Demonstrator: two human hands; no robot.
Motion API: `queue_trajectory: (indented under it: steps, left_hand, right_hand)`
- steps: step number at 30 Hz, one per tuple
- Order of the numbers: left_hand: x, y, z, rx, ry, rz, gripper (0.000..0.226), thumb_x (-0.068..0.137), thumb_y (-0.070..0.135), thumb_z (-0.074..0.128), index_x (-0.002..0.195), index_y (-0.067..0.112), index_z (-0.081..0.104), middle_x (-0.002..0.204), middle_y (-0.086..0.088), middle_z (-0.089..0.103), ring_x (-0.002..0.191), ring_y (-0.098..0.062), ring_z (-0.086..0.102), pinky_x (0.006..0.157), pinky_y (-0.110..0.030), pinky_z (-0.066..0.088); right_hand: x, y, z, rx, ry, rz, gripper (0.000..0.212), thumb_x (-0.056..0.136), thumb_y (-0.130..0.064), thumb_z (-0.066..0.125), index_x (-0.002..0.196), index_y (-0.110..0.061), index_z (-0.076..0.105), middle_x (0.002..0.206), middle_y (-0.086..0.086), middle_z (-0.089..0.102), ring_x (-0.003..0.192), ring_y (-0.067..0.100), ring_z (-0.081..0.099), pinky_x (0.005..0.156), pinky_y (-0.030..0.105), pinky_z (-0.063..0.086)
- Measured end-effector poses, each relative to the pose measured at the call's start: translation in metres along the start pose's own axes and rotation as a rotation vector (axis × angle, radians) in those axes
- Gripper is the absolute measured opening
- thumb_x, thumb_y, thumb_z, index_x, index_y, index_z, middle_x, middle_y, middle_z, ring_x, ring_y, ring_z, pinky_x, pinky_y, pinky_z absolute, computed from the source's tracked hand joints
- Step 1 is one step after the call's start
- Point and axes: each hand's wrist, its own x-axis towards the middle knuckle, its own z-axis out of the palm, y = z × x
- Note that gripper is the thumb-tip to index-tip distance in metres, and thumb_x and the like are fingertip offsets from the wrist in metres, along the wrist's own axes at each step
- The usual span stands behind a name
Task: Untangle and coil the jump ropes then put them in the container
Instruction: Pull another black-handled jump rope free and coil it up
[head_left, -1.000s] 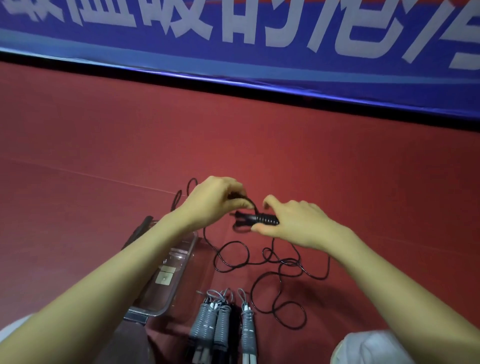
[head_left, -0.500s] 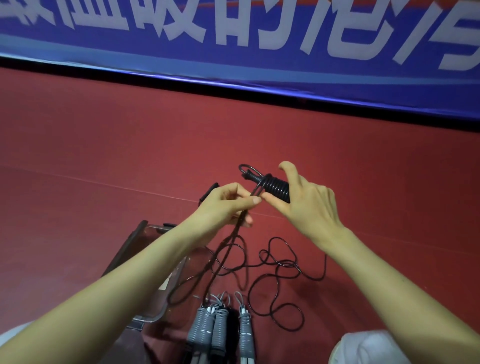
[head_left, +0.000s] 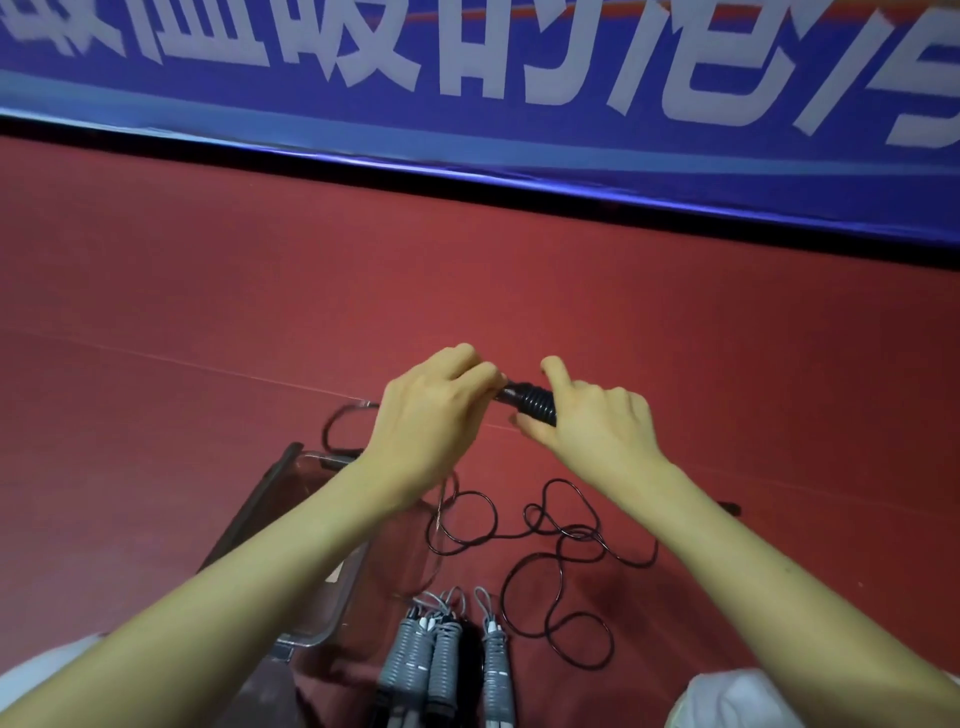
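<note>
- Black jump rope (head_left: 532, 405) held in the air between two bare hands, above a red floor (head_left: 208, 291); part of its cord is wound in tight coils around the handle
- Right hand (head_left: 597, 426) grips the coiled handle, thumb and fingers curled around it, forefinger raised above the coils
- Left hand (head_left: 431, 421) meets the handle's left end, fingers curled and pinching there; what exactly they pinch is hidden
- Loose cord (head_left: 561, 530) of the same rope lies in tangled black loops on the floor below the hands
- Clear container (head_left: 306, 638) sits at lower left, partly under the left forearm
- Grey jump ropes (head_left: 441, 660), handles side by side, lie at the bottom edge just right of the container's rim; whether they are inside it cannot be told
- Blue banner (head_left: 467, 78) with large white characters runs across the top
</note>
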Motion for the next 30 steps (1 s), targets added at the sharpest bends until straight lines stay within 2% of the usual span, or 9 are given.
queue_trajectory:
  steps: [2, 7, 9, 14, 17, 21, 24, 27, 30]
  left_hand:
    - [-0.002, 0.007, 0.003, -0.136, -0.006, -0.039, 0.017, 0.091, 0.026, 0.057, 0.084, 0.013, 0.066, 0.077, 0.001, 0.056, 0.063, -0.016, 0.054, 0.045, -0.028, 0.044]
    - [0.000, 0.017, 0.005, -1.017, -0.149, -0.890, 0.011, 0.089, 0.017, 0.067, 0.084, 0.017, 0.057, 0.062, 0.009, 0.051, 0.053, -0.005, 0.040, 0.054, -0.019, 0.033]
    - [0.001, 0.009, 0.008, -1.178, -0.208, -1.052, 0.014, 0.088, 0.011, 0.067, 0.092, 0.012, 0.054, 0.064, 0.004, 0.057, 0.053, -0.006, 0.042, 0.055, -0.021, 0.033]
    - [-0.002, 0.000, 0.011, -1.269, -0.392, -0.841, 0.028, 0.086, 0.025, 0.063, 0.114, 0.018, 0.063, 0.070, 0.007, 0.056, 0.061, -0.008, 0.041, 0.061, -0.020, 0.035]
    - [-0.003, 0.005, 0.010, -1.247, -0.358, -0.718, 0.030, 0.088, 0.025, 0.061, 0.118, 0.029, 0.062, 0.071, 0.007, 0.050, 0.063, -0.009, 0.037, 0.060, -0.017, 0.034]
    - [-0.003, 0.014, 0.008, -1.245, -0.332, -0.707, 0.029, 0.093, 0.016, 0.058, 0.119, 0.029, 0.061, 0.071, 0.005, 0.049, 0.056, -0.008, 0.034, 0.053, -0.020, 0.031]
    - [0.001, 0.013, 0.003, -1.201, -0.450, -0.755, 0.028, 0.095, 0.030, 0.053, 0.123, 0.024, 0.056, 0.060, 0.003, 0.050, 0.047, -0.011, 0.034, 0.047, -0.024, 0.031]
    - [0.007, 0.002, -0.003, -0.982, -0.693, -0.725, 0.058, 0.088, 0.057, 0.042, 0.098, 0.007, 0.069, 0.050, 0.001, 0.043, 0.044, -0.009, 0.037, 0.048, -0.017, 0.031]
    - [0.009, -0.016, -0.007, -0.939, -0.791, -0.684, 0.052, 0.086, 0.057, 0.046, 0.083, 0.012, 0.071, 0.059, 0.001, 0.047, 0.056, -0.010, 0.038, 0.062, -0.023, 0.033]
  right_hand:
    - [0.002, -0.001, 0.000, 0.017, 0.011, 0.030, 0.061, 0.092, -0.063, 0.038, 0.132, -0.018, 0.030, 0.107, 0.008, 0.066, 0.097, 0.037, 0.065, 0.067, 0.035, 0.034]
    - [0.005, 0.013, -0.008, 0.201, 0.132, 0.094, 0.064, 0.090, -0.064, 0.043, 0.132, -0.018, 0.030, 0.104, 0.008, 0.066, 0.091, 0.040, 0.065, 0.068, 0.038, 0.041]
    - [0.003, 0.012, -0.009, 0.272, 0.127, 0.069, 0.064, 0.088, -0.065, 0.046, 0.130, -0.019, 0.031, 0.092, 0.004, 0.064, 0.085, 0.037, 0.065, 0.070, 0.038, 0.044]
    - [-0.002, 0.018, -0.014, 0.681, 0.007, 0.024, 0.052, 0.081, -0.064, 0.056, 0.113, -0.029, 0.035, 0.061, -0.005, 0.050, 0.051, 0.012, 0.045, 0.057, 0.026, 0.035]
    - [-0.006, 0.014, -0.011, 0.894, -0.082, 0.090, 0.048, 0.080, -0.067, 0.052, 0.106, -0.028, 0.041, 0.058, -0.006, 0.049, 0.050, 0.010, 0.040, 0.055, 0.028, 0.032]
    - [-0.004, 0.007, -0.008, 0.966, -0.083, 0.225, 0.068, 0.066, -0.084, 0.040, 0.093, -0.022, 0.049, 0.052, -0.005, 0.054, 0.050, 0.011, 0.048, 0.056, 0.029, 0.036]
    - [0.001, 0.009, -0.002, 1.127, -0.076, 0.258, 0.058, 0.078, -0.078, 0.047, 0.086, -0.020, 0.050, 0.050, -0.003, 0.054, 0.045, 0.012, 0.045, 0.052, 0.027, 0.034]
    - [0.004, 0.015, 0.001, 1.120, -0.085, 0.284, 0.051, 0.083, -0.073, 0.047, 0.081, -0.022, 0.050, 0.049, -0.003, 0.054, 0.044, 0.012, 0.045, 0.053, 0.028, 0.034]
    - [0.005, 0.022, 0.002, 1.071, -0.096, 0.324, 0.054, 0.081, -0.077, 0.046, 0.080, -0.023, 0.050, 0.048, -0.005, 0.054, 0.042, 0.009, 0.045, 0.056, 0.029, 0.036]
